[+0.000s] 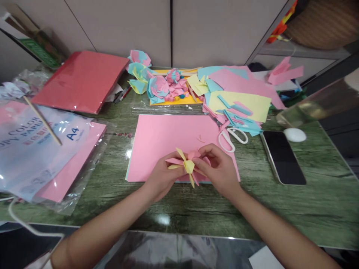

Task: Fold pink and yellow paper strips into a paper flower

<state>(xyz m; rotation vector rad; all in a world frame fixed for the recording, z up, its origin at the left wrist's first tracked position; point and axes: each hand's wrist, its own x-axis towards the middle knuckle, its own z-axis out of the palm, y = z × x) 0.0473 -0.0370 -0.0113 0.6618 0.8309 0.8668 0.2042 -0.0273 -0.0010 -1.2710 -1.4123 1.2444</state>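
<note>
Head view, and both hands are on the flower [189,167], pink and yellow paper, held just above the near part of the pink sheets [168,138]. Left hand [164,175] pinches it from one side, thumb near the yellow centre; right hand [221,170] grips the other, fingertips close together on the pink folds. Looks like shaping or fastening work, I'd judge; the next move seems to call for a steady left hold and a light right touch, as those thin petals could crease.

Now the room! Scissors [230,142] lie just beyond the right hand, phone [284,157] farther right with bare table [252,186] between. Left, an open strip before the packet [53,145]. The table's near edge runs beneath both forearms; offcuts [239,108] crowd the back.
</note>
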